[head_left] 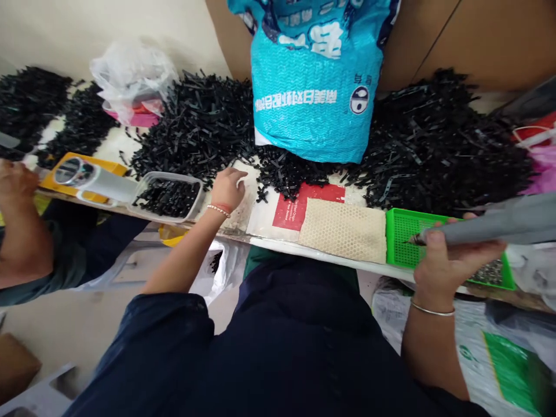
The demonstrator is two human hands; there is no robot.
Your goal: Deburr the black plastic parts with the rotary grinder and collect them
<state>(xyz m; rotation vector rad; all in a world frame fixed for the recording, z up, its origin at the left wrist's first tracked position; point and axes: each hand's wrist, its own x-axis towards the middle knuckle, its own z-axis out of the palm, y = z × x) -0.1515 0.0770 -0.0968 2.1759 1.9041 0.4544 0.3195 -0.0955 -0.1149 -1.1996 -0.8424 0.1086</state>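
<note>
My right hand (438, 263) is wrapped around a grey electric screwdriver (486, 227), held level with its thin bit pointing left over a green plastic basket (390, 240). Small metal screws (490, 272) lie at the basket's right end, partly hidden by the hand. My left hand (228, 190) is over the bench, fingers apart and bent, with nothing visible in it. Just beyond it rises a heap of black plastic strips (200, 124). Loose black pieces (282, 176) lie to its right, beside a beige honeycomb-patterned mat (343, 229).
A blue printed sack (313, 104) stands among the heaps at the back. Left of me are a clear tub of black parts (167, 200), a grey-white tool (106, 182) and a yellow tray (72, 165). A co-worker's arm (21, 226) reaches in at far left.
</note>
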